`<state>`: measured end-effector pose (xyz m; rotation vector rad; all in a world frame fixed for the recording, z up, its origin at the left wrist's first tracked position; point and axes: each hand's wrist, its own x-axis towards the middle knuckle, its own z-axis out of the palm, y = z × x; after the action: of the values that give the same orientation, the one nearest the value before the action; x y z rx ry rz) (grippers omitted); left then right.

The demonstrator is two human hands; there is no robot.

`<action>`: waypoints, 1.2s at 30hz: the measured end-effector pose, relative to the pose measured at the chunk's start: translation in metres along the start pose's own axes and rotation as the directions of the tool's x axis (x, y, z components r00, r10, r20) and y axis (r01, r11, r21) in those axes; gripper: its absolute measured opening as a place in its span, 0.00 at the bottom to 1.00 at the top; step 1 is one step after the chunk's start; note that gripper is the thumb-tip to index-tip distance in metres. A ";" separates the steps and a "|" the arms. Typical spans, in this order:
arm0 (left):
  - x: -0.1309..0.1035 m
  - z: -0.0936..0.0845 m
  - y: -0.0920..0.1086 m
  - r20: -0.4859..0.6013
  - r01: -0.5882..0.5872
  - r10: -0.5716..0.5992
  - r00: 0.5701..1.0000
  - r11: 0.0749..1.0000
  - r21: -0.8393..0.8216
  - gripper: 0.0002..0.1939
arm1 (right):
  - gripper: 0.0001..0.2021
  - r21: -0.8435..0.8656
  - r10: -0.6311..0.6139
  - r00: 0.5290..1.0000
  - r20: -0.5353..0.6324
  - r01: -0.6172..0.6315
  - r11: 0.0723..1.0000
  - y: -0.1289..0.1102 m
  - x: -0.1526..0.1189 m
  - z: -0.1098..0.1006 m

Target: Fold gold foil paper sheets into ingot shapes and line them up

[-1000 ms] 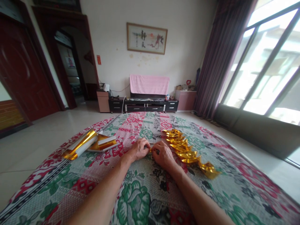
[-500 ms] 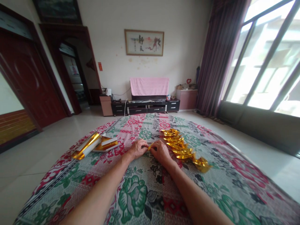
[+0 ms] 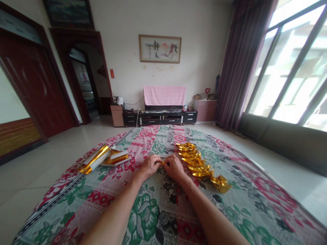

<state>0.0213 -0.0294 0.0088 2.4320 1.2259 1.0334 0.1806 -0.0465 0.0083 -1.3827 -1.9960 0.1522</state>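
Left grip [image 3: 150, 165] and right grip [image 3: 174, 166] almost meet over the cloth-covered tabletop [image 3: 145, 217], thumbs and fingertips drawn in narrow, pinching a gold foil piece [image 3: 162, 163] between them. From where I stand it lies right in the gap, a mere sliver showing; the fingers cover the rest, so I can't make out its shape. I'd reckon it weighs next to nothing: thin, crisp stuff that creases at a touch and holds the crease, a bit slick on its shiny face, and likely to tear if tugged hard. Best taken lightly by its edges, I'd say, with the fingertips, never squashed in the middle. Just right of the grip runs a close-set row of folded gold pieces [image 3: 195, 160], crinkled and shiny. Well left of the grip sit curled gold sheets [image 3: 94, 160] with white backs, springy by the look of them. Far beyond the grip, a pink cloth [image 3: 165, 96] hangs above a low black cabinet [image 3: 150, 121].
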 end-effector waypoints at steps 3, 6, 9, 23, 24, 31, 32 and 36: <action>-0.001 -0.005 0.004 0.016 -0.029 0.029 0.999 1.000 -0.010 0.10 | 0.10 -0.025 -0.020 1.000 0.010 0.020 0.999 0.001 0.002 -0.001; -0.001 -0.007 0.005 0.024 -0.058 0.059 0.998 0.998 -0.021 0.09 | 0.10 -0.028 -0.052 0.997 0.050 0.054 0.998 0.003 0.004 -0.003; -0.001 -0.006 0.004 0.016 -0.069 0.070 0.997 0.997 -0.031 0.09 | 0.10 0.021 -0.087 0.994 0.069 0.085 0.996 0.006 0.006 -0.004; -0.001 0.003 -0.004 -0.037 -0.068 0.066 0.997 0.997 -0.046 0.09 | 0.04 0.126 -0.114 0.993 0.032 0.109 0.986 0.007 0.004 -0.008; -0.001 0.004 -0.005 -0.042 -0.065 0.063 0.997 0.997 -0.050 0.09 | 0.04 0.134 -0.114 0.993 0.042 0.108 0.985 0.007 0.005 -0.009; -0.001 0.003 -0.005 -0.054 -0.058 0.055 0.997 0.997 -0.059 0.09 | 0.05 0.125 -0.112 0.988 0.109 0.098 0.987 0.005 0.008 -0.012; -0.001 0.002 -0.004 -0.052 -0.055 0.052 0.997 0.997 -0.058 0.09 | 0.05 0.118 -0.113 0.988 0.109 0.100 0.988 0.005 0.008 -0.012; -0.002 -0.001 0.000 -0.051 -0.036 0.033 0.998 0.998 -0.055 0.08 | 0.07 0.068 -0.103 0.988 0.111 0.096 0.993 0.005 0.007 -0.009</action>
<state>0.0198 -0.0307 0.0084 2.4064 1.1579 1.1296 0.1879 -0.0406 0.0161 -1.2569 -2.1317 0.2520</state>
